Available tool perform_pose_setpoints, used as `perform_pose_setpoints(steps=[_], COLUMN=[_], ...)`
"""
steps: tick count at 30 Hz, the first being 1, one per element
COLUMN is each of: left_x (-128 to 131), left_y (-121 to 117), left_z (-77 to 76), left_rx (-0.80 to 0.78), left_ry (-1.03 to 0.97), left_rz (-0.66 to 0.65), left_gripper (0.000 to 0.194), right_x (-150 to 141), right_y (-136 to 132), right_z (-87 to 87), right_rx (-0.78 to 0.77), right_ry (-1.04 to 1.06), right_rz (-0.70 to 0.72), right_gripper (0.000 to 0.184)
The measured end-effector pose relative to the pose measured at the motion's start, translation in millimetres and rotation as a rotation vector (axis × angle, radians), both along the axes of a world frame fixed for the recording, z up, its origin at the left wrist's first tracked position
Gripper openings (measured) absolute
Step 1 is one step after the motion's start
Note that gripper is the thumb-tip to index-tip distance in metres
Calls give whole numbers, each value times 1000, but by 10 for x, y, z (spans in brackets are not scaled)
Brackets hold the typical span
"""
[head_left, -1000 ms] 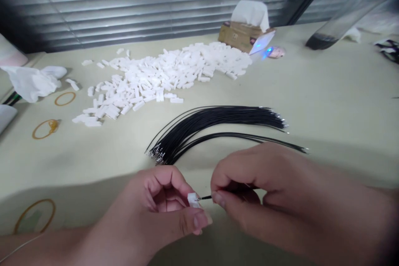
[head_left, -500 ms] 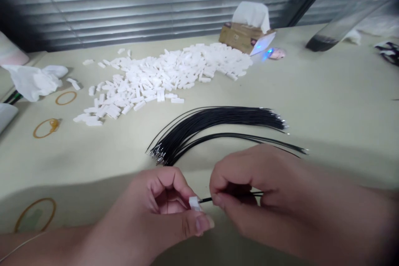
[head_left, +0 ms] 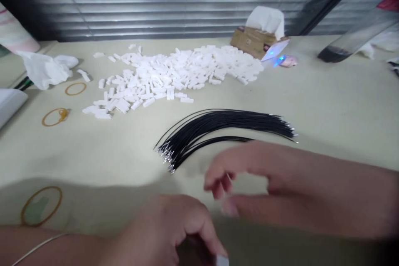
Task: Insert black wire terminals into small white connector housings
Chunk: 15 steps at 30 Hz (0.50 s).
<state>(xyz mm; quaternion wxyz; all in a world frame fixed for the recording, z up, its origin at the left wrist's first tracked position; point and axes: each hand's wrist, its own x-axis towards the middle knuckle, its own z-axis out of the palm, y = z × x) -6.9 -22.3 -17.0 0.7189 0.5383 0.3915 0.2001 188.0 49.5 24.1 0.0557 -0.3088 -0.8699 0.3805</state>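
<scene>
Head view: my left hand [head_left: 174, 220] pinches a white piece [head_left: 222, 261] at the bottom edge; my right hand [head_left: 264, 160] is parted, empty. Whether that piece is finished I cannot tell; plenty seems left, black wires [head_left: 224, 120] and heaped white housings [head_left: 174, 70] lying loose.

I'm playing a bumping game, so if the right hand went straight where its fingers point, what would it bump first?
The right hand would probably meet the bent left hand first, though depth is unclear and it might pass above.

Head cam, fwd & down, close over table [head_left: 336, 104]
</scene>
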Motion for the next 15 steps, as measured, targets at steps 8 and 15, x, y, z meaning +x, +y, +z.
perform_pose_setpoints(steps=[8, 15], left_x=[-105, -8], left_y=[38, 21], left_z=[-92, -213], left_rx=[391, 494], left_ry=[18, -122], left_rz=[-200, -119], left_gripper=[20, 48], right_x=[-269, -260], right_y=[229, 195], right_z=[-341, -381], right_rx=[196, 361], right_ry=[120, 165], right_rz=[40, 16], right_gripper=[18, 18])
